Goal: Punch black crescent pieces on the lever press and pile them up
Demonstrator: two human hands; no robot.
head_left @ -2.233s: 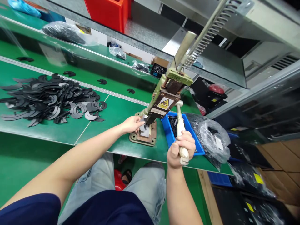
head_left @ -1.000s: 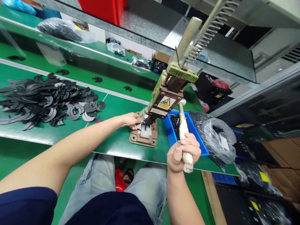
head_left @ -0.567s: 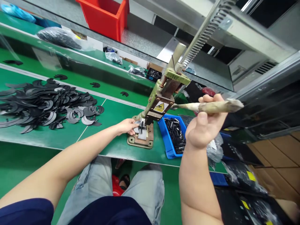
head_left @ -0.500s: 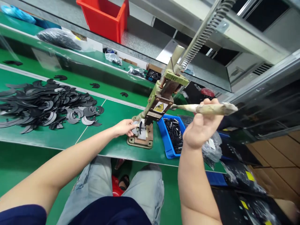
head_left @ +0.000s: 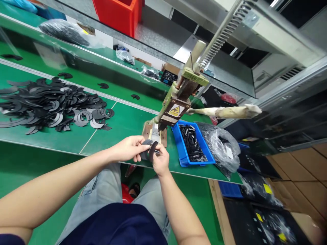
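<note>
Both hands meet in front of the green hand press (head_left: 176, 105), over the bench edge. My left hand (head_left: 133, 147) is closed on a dark grey curved plastic part (head_left: 145, 154). My right hand (head_left: 161, 160) pinches the same piece at its black crescent-shaped end (head_left: 153, 151). Fingers hide much of the part, so its full outline does not show. Just beyond the hands is the press base (head_left: 163, 137). The press lever (head_left: 227, 111), wrapped in pale tape, sticks out to the right with no hand on it.
A heap of black curved parts (head_left: 51, 105) lies on the green bench at left. Right of the press stands a blue bin (head_left: 182, 149) of small black pieces, beside a clear plastic bag (head_left: 224, 149). A red bin (head_left: 120, 17) sits on the upper shelf.
My right hand has let go of the lever and come down to the part. My left hand has drawn the part off the press base toward me.
</note>
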